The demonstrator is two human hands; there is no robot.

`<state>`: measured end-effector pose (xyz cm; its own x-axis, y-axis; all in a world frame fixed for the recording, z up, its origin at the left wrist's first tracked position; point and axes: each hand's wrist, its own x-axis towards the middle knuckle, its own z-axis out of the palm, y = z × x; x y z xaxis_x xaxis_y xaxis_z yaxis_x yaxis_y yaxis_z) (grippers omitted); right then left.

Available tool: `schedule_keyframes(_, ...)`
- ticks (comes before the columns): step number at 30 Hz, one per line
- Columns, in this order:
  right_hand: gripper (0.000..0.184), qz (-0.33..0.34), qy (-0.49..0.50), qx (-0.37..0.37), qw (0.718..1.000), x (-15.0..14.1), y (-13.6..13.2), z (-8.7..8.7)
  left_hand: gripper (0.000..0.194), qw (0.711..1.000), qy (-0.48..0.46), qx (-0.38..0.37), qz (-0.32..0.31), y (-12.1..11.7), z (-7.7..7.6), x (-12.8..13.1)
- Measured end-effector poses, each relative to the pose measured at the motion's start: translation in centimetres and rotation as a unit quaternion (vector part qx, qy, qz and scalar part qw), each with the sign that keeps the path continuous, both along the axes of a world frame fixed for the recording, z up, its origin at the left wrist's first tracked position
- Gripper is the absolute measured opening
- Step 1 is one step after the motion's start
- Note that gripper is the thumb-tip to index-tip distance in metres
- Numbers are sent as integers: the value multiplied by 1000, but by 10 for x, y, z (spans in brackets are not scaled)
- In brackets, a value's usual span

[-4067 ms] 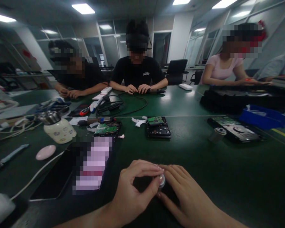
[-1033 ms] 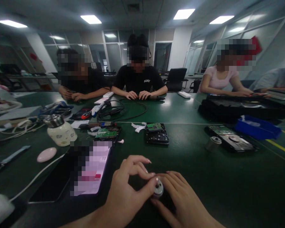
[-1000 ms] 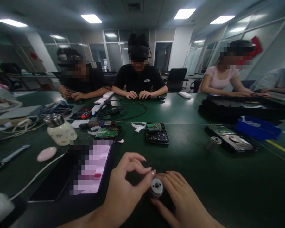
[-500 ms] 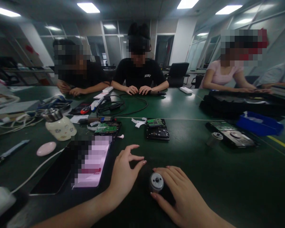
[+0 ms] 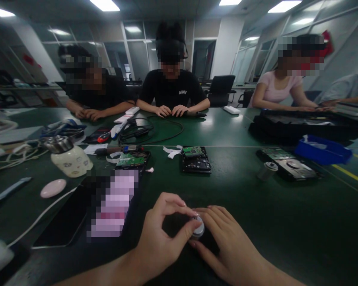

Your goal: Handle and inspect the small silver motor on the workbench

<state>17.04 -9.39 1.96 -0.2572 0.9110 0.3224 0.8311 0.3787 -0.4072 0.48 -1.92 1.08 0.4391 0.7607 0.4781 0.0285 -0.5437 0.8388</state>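
Left hand (image 5: 161, 238) pinching small metal cylinder (image 5: 198, 229) (silver top), right hand (image 5: 226, 242) gripping its side

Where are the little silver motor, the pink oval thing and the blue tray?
silver motor (image 5: 198, 231), head view, on its round metal top.
pink oval thing (image 5: 53, 188), head view, on its smooth top.
blue tray (image 5: 322, 151), head view, on its near wall.

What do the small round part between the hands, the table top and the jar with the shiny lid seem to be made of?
Round part: looks like bare metal, silvery and glossy, catching the ceiling light; the left hand and right hand pinch it. Table top: dark green mat, probably rubber or vinyl, with a soft sheen. Jar: cream body, ceramic or plastic, unclear; its lid looks like polished metal.
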Motion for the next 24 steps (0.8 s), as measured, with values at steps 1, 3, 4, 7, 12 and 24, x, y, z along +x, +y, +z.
schedule_keyframes(1, 31, 0, 0, -1, 1000, 0, 0, 0, 13, 1000, 3, 1, -3, 0, -1, 0)
schedule_keyframes(3, 31, -2, 3, -7, 1000, 0, 0, -1, 17, 1000, 5, 17, -13, 0, 0, 0)
schedule_keyframes(4, 30, -3, 7, -10, 1000, 0, 0, -1, 19, 999, 2, 29, -16, -1, 0, 0)
schedule_keyframes(7, 31, -2, 15, -17, 1000, 0, 1, -1, 21, 998, 5, 64, -23, -3, 4, -2)
schedule_keyframes(12, 29, -5, 14, -16, 1000, -1, 0, 0, 35, 992, 39, 108, -56, -3, 7, -5)
schedule_keyframes(24, 28, -1, 14, -32, 999, 0, 0, 1, 23, 992, 36, 117, -37, 1, 10, -3)
